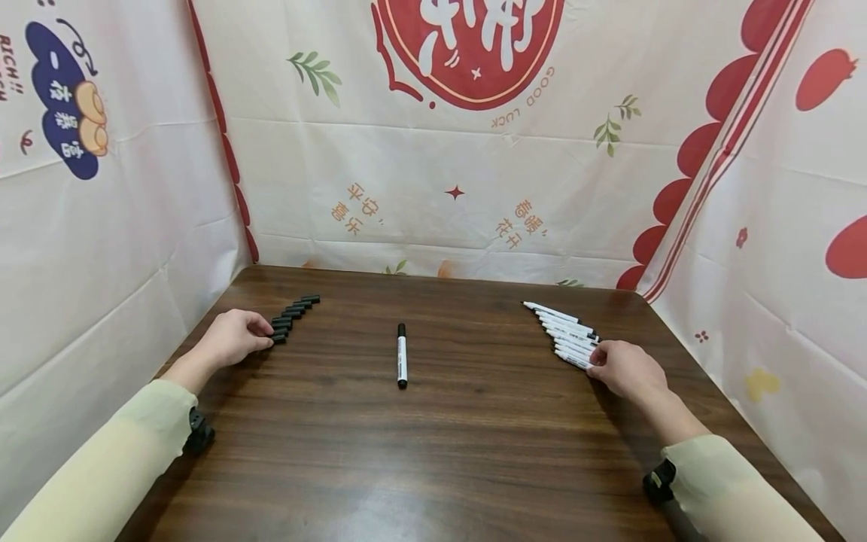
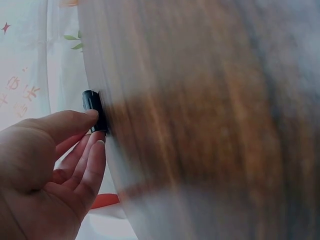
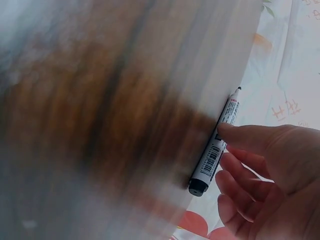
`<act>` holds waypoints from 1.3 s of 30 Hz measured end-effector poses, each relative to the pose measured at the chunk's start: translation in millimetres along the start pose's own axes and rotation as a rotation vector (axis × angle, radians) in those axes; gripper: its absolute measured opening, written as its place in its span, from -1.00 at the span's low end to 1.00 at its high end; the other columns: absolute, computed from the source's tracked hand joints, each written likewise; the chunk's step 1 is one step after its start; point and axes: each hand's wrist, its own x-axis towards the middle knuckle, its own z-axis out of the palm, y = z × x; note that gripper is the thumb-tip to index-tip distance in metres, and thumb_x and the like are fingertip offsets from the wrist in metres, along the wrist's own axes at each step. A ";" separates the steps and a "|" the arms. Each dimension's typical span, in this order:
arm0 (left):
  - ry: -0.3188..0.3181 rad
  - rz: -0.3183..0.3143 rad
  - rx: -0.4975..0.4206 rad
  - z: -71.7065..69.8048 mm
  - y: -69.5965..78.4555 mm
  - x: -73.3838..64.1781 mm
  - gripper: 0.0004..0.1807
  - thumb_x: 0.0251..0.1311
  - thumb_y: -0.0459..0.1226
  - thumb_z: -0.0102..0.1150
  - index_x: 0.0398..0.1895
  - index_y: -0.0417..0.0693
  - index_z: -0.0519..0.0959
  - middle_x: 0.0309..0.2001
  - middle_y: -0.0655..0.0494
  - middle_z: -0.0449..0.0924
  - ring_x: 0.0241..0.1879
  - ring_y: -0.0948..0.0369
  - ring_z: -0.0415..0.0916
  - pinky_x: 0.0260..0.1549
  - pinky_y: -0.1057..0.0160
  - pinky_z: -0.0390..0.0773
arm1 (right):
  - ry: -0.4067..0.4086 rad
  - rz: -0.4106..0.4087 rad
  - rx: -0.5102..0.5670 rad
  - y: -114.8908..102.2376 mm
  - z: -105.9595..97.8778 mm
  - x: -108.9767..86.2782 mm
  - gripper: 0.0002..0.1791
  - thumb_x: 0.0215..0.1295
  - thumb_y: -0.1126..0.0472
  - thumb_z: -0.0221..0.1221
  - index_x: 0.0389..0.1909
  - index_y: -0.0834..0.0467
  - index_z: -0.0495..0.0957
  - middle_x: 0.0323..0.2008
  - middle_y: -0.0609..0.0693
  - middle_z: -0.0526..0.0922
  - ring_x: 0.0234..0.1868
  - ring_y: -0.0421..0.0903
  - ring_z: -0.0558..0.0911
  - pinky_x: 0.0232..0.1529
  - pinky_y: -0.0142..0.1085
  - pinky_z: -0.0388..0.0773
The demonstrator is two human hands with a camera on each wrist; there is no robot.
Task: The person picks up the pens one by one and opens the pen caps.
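Note:
At the table's left side my left hand (image 1: pixel 233 337) pinches a black marker cap (image 2: pixel 93 101) between thumb and fingers, at the near end of a slanting row of black caps (image 1: pixel 293 312). My right hand (image 1: pixel 630 369), on the right side, holds an uncapped white marker (image 3: pixel 214 156) by its barrel with thumb and fingers; its dark tip points away and its black end is toward me. That marker lies nearest me in a row of white uncapped markers (image 1: pixel 567 329). Between the hands, a capped black-and-white marker (image 1: pixel 403 360) lies lengthwise on the table, touched by neither hand.
Everything lies on a dark brown wooden table (image 1: pixel 420 467). Printed white cloth (image 1: pixel 420 165) hangs behind the table and along both sides, close to its edges. Each wrist carries a small black camera, such as the left camera (image 1: pixel 199 431).

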 end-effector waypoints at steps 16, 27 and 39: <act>0.081 0.043 -0.045 -5.1 12.5 -7.6 -0.63 0.40 -0.08 0.49 0.05 -0.18 0.79 -0.07 -0.08 0.82 -0.14 0.09 0.72 -0.14 0.10 0.65 | 0.127 -0.090 0.065 -16.1 1.3 -0.7 -0.61 0.34 0.09 0.41 0.05 0.27 0.69 -0.17 0.21 0.76 -0.18 0.14 0.72 -0.24 0.06 0.60; 0.026 0.179 -0.168 6.1 64.6 -8.0 -0.50 0.38 -0.05 0.53 0.26 -0.10 0.72 0.04 -0.09 0.77 -0.03 0.12 0.67 -0.07 0.19 0.65 | 0.155 -0.201 0.200 -78.5 11.4 5.9 -0.62 0.44 0.03 0.41 0.05 0.24 0.73 -0.16 0.08 0.81 -0.12 0.05 0.75 -0.05 0.04 0.65; -0.117 0.365 -0.320 27.6 119.6 -12.8 -0.49 0.32 -0.09 0.58 0.30 0.07 0.71 0.01 0.15 0.79 -0.02 0.23 0.75 -0.02 0.26 0.74 | 0.012 -0.283 0.293 -165.0 37.2 19.8 -0.54 0.51 -0.08 0.37 0.16 0.21 0.71 -0.09 0.03 0.80 -0.04 -0.03 0.74 0.11 0.01 0.67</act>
